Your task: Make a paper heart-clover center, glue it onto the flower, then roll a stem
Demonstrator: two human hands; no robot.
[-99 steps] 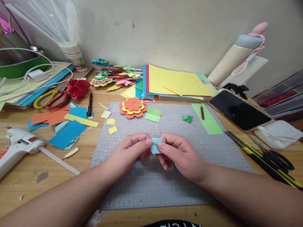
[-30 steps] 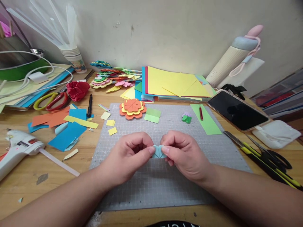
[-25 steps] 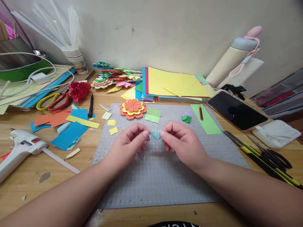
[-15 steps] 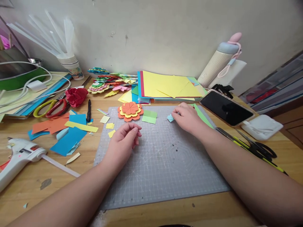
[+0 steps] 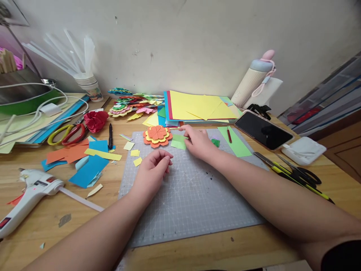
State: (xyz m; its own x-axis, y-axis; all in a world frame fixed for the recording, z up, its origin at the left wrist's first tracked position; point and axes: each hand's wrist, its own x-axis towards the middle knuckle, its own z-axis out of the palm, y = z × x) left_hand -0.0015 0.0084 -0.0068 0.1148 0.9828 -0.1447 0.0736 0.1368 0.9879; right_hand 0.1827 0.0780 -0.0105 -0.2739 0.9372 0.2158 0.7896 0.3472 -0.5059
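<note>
On the grey cutting mat [image 5: 180,214], my left hand [image 5: 153,167] rests with its fingers curled in and the thumb against them; nothing shows in it. My right hand [image 5: 199,143] reaches over the far part of the mat, its index finger and thumb apart at the right edge of a light green paper square [image 5: 178,142]. Just left of that square is a layered orange and yellow paper flower [image 5: 158,136]. A dark green scrap [image 5: 215,142] lies by my right wrist. Farther right, a dark red pencil-like stick [image 5: 229,135] lies on a green paper strip [image 5: 239,146].
Left of the mat are a glue gun [image 5: 36,186], blue paper pieces [image 5: 88,171], a black pen [image 5: 110,136] and scissors [image 5: 73,135]. Stacked paper [image 5: 197,105] lies behind. A phone [image 5: 263,130], white case [image 5: 304,150] and black scissors [image 5: 306,175] are at the right.
My right hand has moved left, from a small light blue paper piece to the light green square. That blue piece no longer shows. My left hand keeps its curled pose.
</note>
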